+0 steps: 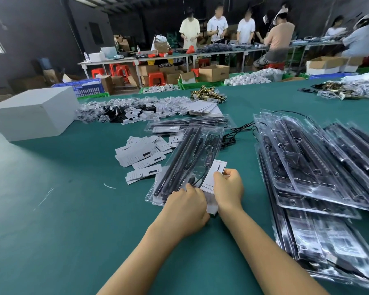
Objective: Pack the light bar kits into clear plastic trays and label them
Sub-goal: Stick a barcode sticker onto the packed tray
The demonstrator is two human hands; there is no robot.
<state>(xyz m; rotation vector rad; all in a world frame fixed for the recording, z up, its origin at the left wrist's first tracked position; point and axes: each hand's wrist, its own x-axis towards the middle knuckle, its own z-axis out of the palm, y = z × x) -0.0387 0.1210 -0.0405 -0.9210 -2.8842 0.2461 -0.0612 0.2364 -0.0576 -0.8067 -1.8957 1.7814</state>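
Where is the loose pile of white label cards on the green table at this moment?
In the head view the label cards lie left of centre on the green table, just left of the clear tray under both hands and in front of the white box.
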